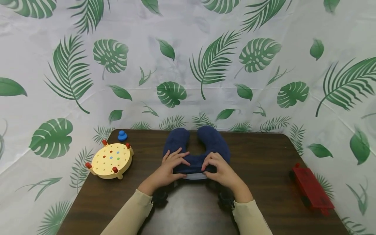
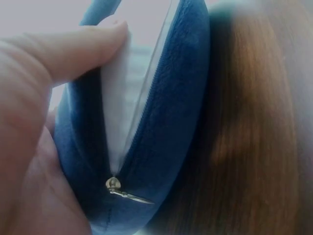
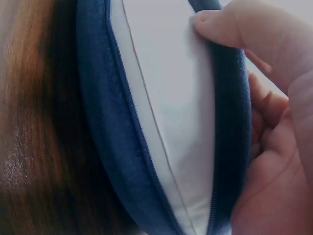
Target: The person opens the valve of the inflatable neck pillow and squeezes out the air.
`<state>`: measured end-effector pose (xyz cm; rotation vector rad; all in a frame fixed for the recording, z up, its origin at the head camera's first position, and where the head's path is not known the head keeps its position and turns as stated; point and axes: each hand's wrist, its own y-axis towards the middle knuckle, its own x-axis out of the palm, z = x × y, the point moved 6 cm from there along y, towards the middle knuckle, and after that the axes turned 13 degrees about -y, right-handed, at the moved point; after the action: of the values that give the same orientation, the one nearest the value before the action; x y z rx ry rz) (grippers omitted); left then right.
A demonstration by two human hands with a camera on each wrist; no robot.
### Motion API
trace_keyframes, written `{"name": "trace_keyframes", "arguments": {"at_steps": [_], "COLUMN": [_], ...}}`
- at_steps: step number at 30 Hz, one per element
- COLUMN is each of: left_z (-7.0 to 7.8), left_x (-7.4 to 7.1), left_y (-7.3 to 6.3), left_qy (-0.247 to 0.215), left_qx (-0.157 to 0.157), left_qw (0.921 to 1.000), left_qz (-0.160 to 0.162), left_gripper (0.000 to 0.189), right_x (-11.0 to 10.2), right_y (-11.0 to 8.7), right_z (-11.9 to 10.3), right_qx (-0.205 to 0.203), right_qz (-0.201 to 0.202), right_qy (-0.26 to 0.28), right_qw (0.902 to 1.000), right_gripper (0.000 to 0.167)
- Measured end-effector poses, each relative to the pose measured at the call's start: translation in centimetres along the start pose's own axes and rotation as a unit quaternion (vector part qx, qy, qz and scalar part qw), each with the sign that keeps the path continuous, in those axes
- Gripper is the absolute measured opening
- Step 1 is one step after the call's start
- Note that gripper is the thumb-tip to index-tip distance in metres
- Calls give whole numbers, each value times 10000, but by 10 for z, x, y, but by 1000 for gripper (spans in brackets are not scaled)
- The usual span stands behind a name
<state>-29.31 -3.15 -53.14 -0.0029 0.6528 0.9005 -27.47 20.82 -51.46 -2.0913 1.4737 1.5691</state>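
Note:
A dark blue U-shaped neck pillow (image 1: 215, 142) lies at the back middle of the table, its two ends pointing away. Along its near side the zipper is undone, and a white inner cushion (image 1: 195, 176) shows in the gap. My left hand (image 1: 169, 168) grips the cover's upper edge, thumb at the opening and fingers over the top. On the other side my right hand (image 1: 222, 171) pinches the same edge between thumb and curled fingers. The metal zipper pull (image 2: 113, 184) sits at the left end of the opening.
At the left stands a round yellow toy (image 1: 111, 160) with red-tipped pegs and coloured dots. Behind it is a small blue knob-shaped piece (image 1: 122, 135). A red wheeled toy (image 1: 312, 187) rests near the right table edge. Leaf-printed cloth (image 1: 188, 65) hangs behind the table.

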Motion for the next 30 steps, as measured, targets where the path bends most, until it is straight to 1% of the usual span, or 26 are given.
{"name": "trace_keyframes", "arguments": {"at_steps": [3, 6, 10, 12, 15, 16, 17, 19, 22, 23, 24, 27, 29, 30], "left_z": [1, 1, 4, 6, 8, -3, -3, -2, -2, 10, 10, 13, 14, 14], "left_x": [0, 2, 4, 4, 4, 8, 8, 8, 8, 4, 4, 3, 3, 2], "left_y": [-1, -1, 0, 1, 2, 5, 5, 5, 5, 3, 3, 3, 4, 4], "left_qy": [-14, 132, 362, 413, 414, 457, 456, 429, 458, 420, 428, 446, 455, 448], "left_qx": [15, 16, -24, -32, 104, 267, 331, 431, 338, 175, 113, 3, 10, 36], "left_qw": [10000, 9999, 9993, 9991, 9988, 9981, 9978, 9972, 9974, 9981, 9982, 9981, 9979, 9978], "left_qz": [7, 38, 78, 120, 250, 305, 350, 425, 435, 416, 406, 421, 458, 481], "left_gripper": [33, 34, 38, 38, 37, 36, 36, 34, 27, 25, 21, 11, 6, 4], "right_x": [0, -1, -2, -2, -1, 0, 0, 1, 1, 0, 0, -1, -2, -2], "right_y": [0, -1, -2, -3, -5, -6, -6, -7, -5, -5, -4, -2, 0, 0], "right_z": [1, 3, 8, 11, 17, 19, 20, 23, 23, 23, 22, 19, 18, 17], "right_qx": [38, 179, 640, 910, 1165, 1213, 1253, 1307, 1420, 1469, 1484, 1442, 1324, 1196], "right_qz": [58, 27, -34, -21, 156, 229, 298, 430, 534, 554, 572, 578, 550, 516], "right_qy": [100, 307, 735, 990, 1322, 1400, 1456, 1526, 1567, 1577, 1576, 1470, 1337, 1257], "right_qw": [9999, 9994, 9952, 9909, 9842, 9824, 9809, 9787, 9759, 9749, 9746, 9769, 9806, 9835], "right_gripper": [28, 24, 20, 17, 13, 13, 13, 13, 12, 11, 10, 9, 11, 13]}}
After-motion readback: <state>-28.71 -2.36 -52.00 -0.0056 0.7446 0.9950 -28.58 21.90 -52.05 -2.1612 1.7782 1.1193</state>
